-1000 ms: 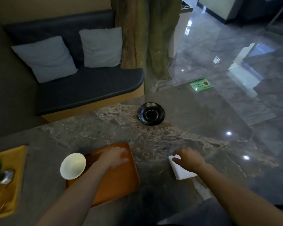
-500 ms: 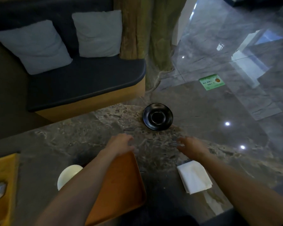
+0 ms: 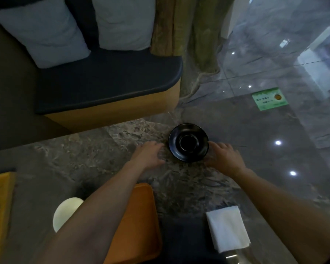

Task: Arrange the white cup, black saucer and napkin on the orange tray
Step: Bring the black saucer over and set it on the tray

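Open hands – left (image 3: 148,155), right (image 3: 224,156) – flanking black saucer (image 3: 188,142)

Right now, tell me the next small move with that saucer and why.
Probably close both hands on the rim and lift. The left hand and right hand flank the black saucer, open and not yet gripping it, while the orange tray lies nearer the person with bare room.

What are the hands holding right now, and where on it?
Nothing yet. The left hand and right hand sit open either side of the black saucer, at its rim; it rests on the table.
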Motion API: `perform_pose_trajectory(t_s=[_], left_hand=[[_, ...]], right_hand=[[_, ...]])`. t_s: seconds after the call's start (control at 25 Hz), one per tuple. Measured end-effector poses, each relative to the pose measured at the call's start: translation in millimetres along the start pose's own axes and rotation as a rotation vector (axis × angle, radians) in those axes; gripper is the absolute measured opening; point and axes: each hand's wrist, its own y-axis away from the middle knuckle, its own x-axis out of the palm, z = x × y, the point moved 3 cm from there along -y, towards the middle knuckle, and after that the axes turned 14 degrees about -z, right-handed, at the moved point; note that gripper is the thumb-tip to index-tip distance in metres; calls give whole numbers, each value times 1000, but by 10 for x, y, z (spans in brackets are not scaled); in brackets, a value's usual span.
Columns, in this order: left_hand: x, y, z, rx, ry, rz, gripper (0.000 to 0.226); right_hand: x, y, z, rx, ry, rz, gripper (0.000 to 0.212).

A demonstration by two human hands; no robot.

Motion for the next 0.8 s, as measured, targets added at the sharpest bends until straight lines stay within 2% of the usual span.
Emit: perform_pose_trajectory(t_s=[0.12,0.24,0.48,0.8], left_hand=[[85,-149,-50,-10,-2,-38,91],[201,-252,-74,-37,29,-93,104],[384,-361,-39,-41,58,-121,123],[466,-412,-36,-56,146,-124,133]], right_hand=[[79,-156,-56,-33,16,21,105],[203,-247,-132,-39,8,37,121],[376,-352,-211,-24,-48,39,128],[504,-406,-204,1,-126,4,137]])
